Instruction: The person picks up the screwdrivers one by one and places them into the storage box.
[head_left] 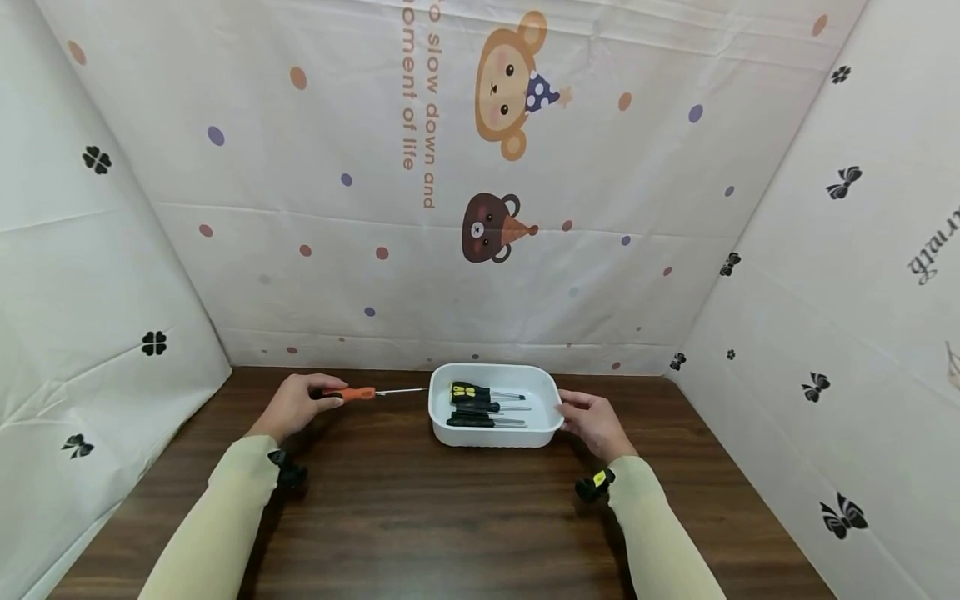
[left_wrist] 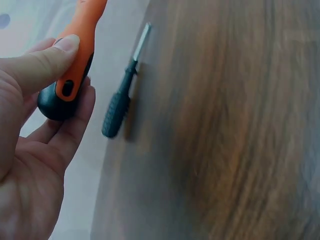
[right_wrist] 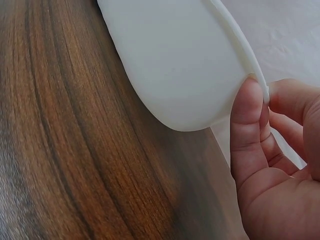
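My left hand (head_left: 296,406) grips an orange-and-black screwdriver (head_left: 360,393) by its handle, with the shaft pointing right toward a white tray (head_left: 442,437). In the left wrist view, thumb and fingers pinch the orange handle (left_wrist: 82,30) near its black butt. A smaller dark screwdriver (left_wrist: 117,107) lies on the table beside that hand; I cannot make it out clearly in the head view. Several screwdrivers (head_left: 474,407) with dark handles, one marked yellow, lie side by side inside the tray. My right hand (head_left: 596,423) pinches the tray's right rim (right_wrist: 245,47) between thumb and fingers.
The dark wooden table (head_left: 427,517) ends at a printed white cloth backdrop (head_left: 420,283) just behind the tray. More white cloth walls stand at left (head_left: 97,275) and right (head_left: 772,317). A dark camera band (head_left: 288,471) is on the left wrist.
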